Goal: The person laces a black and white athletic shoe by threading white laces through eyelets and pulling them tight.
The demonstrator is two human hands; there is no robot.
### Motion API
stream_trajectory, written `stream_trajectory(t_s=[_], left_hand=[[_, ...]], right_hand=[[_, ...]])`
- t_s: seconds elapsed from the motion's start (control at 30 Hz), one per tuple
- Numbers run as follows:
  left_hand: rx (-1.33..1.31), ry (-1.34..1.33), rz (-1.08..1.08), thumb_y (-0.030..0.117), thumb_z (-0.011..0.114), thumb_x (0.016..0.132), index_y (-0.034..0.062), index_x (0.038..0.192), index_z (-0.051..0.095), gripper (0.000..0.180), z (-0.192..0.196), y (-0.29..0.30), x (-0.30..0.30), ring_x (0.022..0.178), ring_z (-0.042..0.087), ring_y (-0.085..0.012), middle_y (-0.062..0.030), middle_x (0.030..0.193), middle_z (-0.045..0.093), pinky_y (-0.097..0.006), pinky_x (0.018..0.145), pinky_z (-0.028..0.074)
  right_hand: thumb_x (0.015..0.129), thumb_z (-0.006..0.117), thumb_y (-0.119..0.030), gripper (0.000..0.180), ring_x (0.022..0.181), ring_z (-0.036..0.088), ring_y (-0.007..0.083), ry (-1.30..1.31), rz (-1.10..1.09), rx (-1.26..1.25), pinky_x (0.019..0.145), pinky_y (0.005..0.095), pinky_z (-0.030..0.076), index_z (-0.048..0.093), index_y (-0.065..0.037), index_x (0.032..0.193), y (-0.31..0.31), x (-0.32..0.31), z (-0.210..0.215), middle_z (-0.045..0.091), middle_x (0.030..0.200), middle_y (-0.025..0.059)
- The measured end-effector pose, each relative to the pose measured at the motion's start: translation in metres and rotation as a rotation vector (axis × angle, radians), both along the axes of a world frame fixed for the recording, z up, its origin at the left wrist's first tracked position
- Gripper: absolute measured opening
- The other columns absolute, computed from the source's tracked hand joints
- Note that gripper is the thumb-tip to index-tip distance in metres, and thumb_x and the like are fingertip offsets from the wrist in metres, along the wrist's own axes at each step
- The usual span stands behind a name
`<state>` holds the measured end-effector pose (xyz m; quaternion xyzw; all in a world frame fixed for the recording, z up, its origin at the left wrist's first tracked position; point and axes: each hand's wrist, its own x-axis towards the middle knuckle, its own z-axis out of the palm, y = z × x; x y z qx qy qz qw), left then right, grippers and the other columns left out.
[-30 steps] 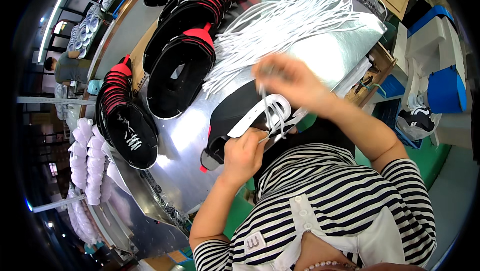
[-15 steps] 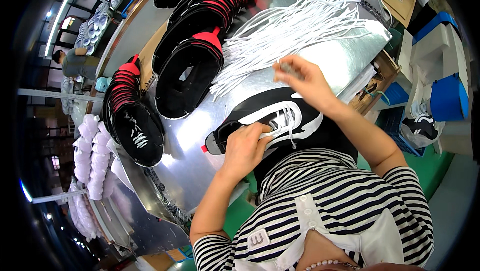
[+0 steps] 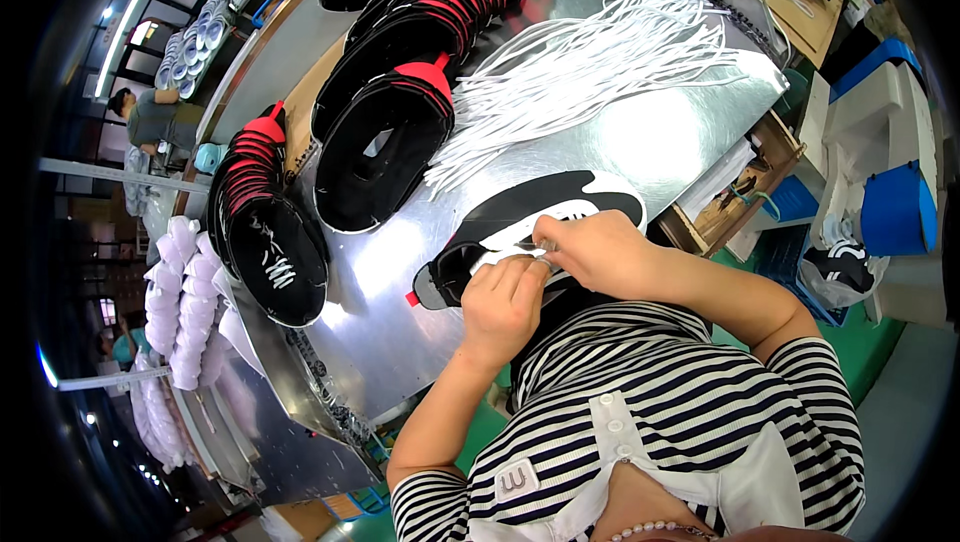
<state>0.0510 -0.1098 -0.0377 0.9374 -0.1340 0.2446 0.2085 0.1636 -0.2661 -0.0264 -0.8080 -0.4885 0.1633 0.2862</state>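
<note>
A black-and-white shoe upper (image 3: 540,197) with a red heel tab lies at the near edge of the metal table, toe to the right. My left hand (image 3: 503,307) is closed on the near edge of its lacing opening, close to the black collar. Beside it my right hand (image 3: 600,254) is closed in a pinch over the lacing, thumb and fingers meeting near the left fingertips. A small shiny or whitish bit shows between the hands, too hidden to name. Most of the white lacing is covered by my right hand.
A fan of loose white shoelaces (image 3: 580,72) covers the metal table (image 3: 390,342) beyond the upper. Nested black-and-red uppers (image 3: 385,157) stand at the far left, with another row (image 3: 275,262) farther left. An open wooden drawer (image 3: 745,182) sits at the right.
My right hand has come down and left from above the toe to the lacing beside my left hand. My left hand has shifted only slightly nearer to me along the opening.
</note>
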Motion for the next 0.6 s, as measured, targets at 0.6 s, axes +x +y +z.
stream_trajectory(t_s=[0.6], left_hand=[[-0.851,0.314,0.381,0.017,0.063,0.094,-0.0018,0.119,0.06,0.031,0.0,0.003,0.001,0.068,0.06,-0.0149,-0.0078,0.079,0.067,-0.028,0.065,0.047]], right_hand=[[0.091,0.067,-0.005,0.027,0.086,0.064,0.0088,0.907,-0.318,0.424,0.075,0.022,0.049,0.052,-0.002,0.113,0.0,-0.012,-0.011,0.067,0.088,0.0044]])
